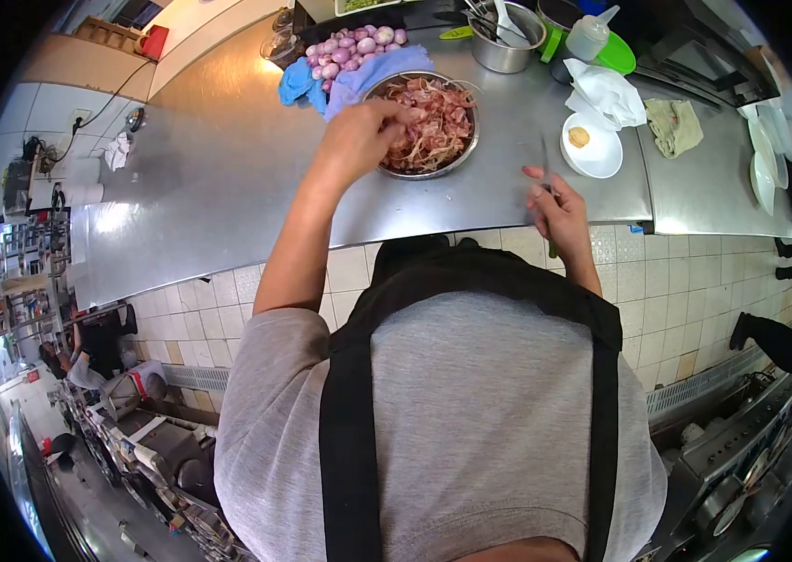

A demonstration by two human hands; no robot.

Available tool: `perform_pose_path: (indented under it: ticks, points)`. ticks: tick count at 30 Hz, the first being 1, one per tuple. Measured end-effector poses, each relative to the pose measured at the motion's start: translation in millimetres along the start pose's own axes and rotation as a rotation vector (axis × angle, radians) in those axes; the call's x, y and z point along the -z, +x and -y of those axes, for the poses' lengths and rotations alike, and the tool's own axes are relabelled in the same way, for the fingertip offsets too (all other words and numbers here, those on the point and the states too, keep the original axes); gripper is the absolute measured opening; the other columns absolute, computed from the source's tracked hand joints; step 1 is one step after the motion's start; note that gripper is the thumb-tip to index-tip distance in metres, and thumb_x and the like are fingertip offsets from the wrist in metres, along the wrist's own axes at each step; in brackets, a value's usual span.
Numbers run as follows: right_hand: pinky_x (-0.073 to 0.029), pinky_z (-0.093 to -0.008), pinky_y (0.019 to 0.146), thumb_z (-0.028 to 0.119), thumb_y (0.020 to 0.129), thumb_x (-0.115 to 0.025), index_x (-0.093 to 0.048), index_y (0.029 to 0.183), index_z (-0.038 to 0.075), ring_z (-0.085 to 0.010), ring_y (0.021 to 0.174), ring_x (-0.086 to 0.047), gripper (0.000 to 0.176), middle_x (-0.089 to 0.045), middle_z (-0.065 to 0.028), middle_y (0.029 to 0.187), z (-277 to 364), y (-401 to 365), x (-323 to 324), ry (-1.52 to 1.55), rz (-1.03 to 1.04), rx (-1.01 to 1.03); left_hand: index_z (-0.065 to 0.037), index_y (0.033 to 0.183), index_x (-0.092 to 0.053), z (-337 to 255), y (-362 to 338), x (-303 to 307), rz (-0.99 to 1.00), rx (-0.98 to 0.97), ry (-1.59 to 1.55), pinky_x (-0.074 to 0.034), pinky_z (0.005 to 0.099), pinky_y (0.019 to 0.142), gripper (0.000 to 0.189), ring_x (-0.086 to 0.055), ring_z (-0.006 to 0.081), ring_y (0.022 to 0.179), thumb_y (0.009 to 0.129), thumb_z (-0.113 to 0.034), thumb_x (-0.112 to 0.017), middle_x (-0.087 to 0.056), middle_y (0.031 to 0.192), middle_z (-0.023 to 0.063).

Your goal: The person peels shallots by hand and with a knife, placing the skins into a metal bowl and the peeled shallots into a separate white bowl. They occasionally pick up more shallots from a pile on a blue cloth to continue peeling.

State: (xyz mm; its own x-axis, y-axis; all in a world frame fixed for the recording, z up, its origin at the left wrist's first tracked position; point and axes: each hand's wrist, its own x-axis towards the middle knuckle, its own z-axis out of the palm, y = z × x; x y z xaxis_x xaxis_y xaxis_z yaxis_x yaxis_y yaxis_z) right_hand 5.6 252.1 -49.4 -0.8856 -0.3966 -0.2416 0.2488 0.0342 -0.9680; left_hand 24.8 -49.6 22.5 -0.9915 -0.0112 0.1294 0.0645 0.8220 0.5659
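Note:
My left hand (359, 142) is over the left rim of a round metal bowl (476, 140), fingers bent together at the pile inside. Whatever they grip is hidden. Thin reddish-brown pieces (438, 117), which look like onion skins, fill the bowl. My right hand (560, 211), to the right of the bowl near the counter's front edge, is closed around a small knife (547, 155). Its blade points away from me and a bit of green handle shows below the palm. Behind the bowl, purple-skinned onions (349, 51) are heaped beside a blue-violet cloth (377, 78).
On the steel counter (218, 178), a white bowl (602, 159) holds a small tan lump. White paper (607, 94) and a folded greenish cloth (674, 128) lie near it. A metal pot (506, 58) with utensils and a squeeze bottle (591, 37) stand behind. Other people are at both sides.

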Motion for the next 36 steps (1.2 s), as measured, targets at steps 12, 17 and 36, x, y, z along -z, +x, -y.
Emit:
perform_pose_path:
  ticks: [12, 17, 36]
  points:
    - [-0.037, -0.0202, 0.040, 0.022, 0.090, -0.053, -0.055, 0.119, 0.011, -0.0088, 0.042, -0.050, 0.032, -0.063, -0.0032, 0.080, 58, 66, -91, -0.295, 0.371, -0.010, -0.001, 0.099, -0.063, 33, 15, -4, 0.016, 0.155, -0.034, -0.048, 0.0320, 0.072, 0.023, -0.063, 0.0238, 0.080, 0.077, -0.009, -0.064, -0.066, 0.090, 0.0143]
    - [-0.031, -0.0177, 0.033, 0.020, 0.092, -0.048, -0.047, 0.126, 0.007, -0.0080, 0.043, -0.052, 0.037, -0.063, -0.0025, 0.103, 69, 98, -79, -0.210, 0.415, -0.073, -0.003, 0.096, -0.065, 24, 6, 5, -0.171, 0.102, 0.055, -0.048, 0.0319, 0.071, 0.019, -0.063, 0.0231, 0.079, 0.078, -0.008, -0.062, -0.066, 0.086, 0.0116]
    - [-0.039, -0.0213, 0.040, 0.017, 0.090, -0.051, -0.052, 0.123, 0.012, -0.0091, 0.043, -0.051, 0.033, -0.064, -0.0056, 0.098, 60, 81, -77, -0.264, 0.394, -0.030, -0.010, 0.083, -0.068, 32, -7, -15, 0.249, -0.144, 0.213, -0.044, 0.0388, 0.078, 0.016, -0.058, 0.0285, 0.086, 0.068, -0.015, -0.066, -0.061, 0.083, 0.0090]
